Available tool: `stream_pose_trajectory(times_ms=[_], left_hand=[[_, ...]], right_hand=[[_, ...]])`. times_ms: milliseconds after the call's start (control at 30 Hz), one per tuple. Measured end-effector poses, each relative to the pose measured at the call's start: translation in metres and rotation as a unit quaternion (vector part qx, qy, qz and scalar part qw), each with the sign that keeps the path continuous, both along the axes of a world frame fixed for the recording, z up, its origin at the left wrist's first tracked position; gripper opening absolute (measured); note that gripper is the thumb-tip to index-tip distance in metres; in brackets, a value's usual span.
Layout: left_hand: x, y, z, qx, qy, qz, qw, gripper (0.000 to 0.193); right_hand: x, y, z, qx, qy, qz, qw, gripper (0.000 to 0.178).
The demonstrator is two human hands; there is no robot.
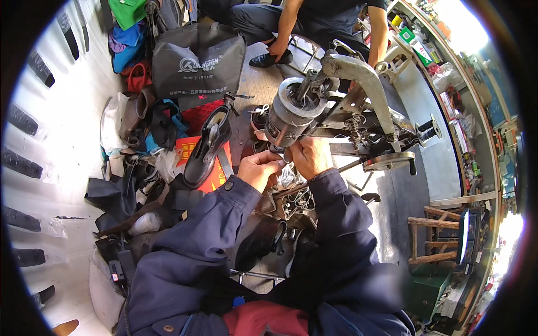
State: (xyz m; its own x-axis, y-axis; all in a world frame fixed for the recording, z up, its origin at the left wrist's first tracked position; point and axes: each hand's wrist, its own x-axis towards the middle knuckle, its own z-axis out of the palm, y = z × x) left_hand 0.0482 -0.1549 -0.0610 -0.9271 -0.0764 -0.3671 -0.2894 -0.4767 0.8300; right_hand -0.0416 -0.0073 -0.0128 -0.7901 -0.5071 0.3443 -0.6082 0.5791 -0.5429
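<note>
A hand-cranked shoe sewing machine stands in front of me, its round metal head just above my hands. My left hand is closed in a pinch below that head, with thumb and fingertips pressed together. Close beside it, my right hand is curled with its knuckles up against the lower end of the head. A small dark piece shows between the two hands; whether it is a machine part or something held, I cannot make out. A black ankle boot lies left of my left hand.
The handwheel and a thread spool sit to the right. A dark shopping bag and heaped shoes and leather lie left. Another person's hand rests near their shoe at the far side. A wooden stool stands right.
</note>
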Motion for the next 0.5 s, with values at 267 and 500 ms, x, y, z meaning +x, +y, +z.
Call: stream_pose_trajectory(times_ms=[267, 500], left_hand=[[-0.001, 0.000, -0.007, 0.014, 0.013, -0.005, 1.000, 0.008], [-0.001, 0.001, -0.004, 0.017, 0.015, 0.001, 1.000, 0.008]], right_hand=[[-0.011, 0.018, 0.000, 0.008, 0.051, 0.000, 0.999, 0.028], [-0.016, 0.069, 0.010, 0.111, -0.009, -0.066, 0.992, 0.057]])
